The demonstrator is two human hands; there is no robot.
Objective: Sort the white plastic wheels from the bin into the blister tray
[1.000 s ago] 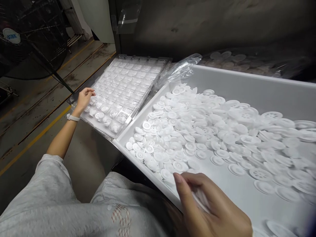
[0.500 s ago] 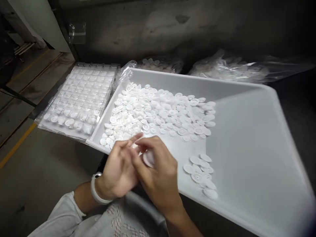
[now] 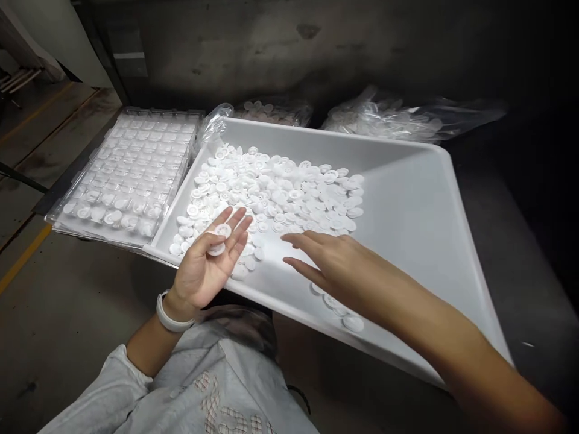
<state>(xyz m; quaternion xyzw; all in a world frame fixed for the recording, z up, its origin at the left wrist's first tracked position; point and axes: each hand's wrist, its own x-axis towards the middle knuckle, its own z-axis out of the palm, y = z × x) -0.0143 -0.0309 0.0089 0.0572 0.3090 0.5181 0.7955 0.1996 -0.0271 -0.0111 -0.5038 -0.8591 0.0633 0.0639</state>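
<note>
My left hand (image 3: 208, 258) lies palm up over the near rim of the white bin (image 3: 420, 199). Two small white plastic discs (image 3: 220, 237) rest on its fingers, which are stretched out. My right hand (image 3: 332, 259) reaches palm down over the bin floor, fingers extended toward the pile of white discs (image 3: 275, 193). It holds nothing that I can see. A few loose discs (image 3: 344, 313) lie on the bin floor partly under my right wrist.
A clear blister tray (image 3: 131, 175) with rows of pockets, the near rows filled with discs, sits left of the bin. Clear bags of more discs (image 3: 398, 120) lie behind the bin against a dark wall. Concrete floor with a yellow line is at left.
My hands were together in front of me half a second ago. They have parted: the left now lies open with discs on it, and the right has moved forward into the bin.
</note>
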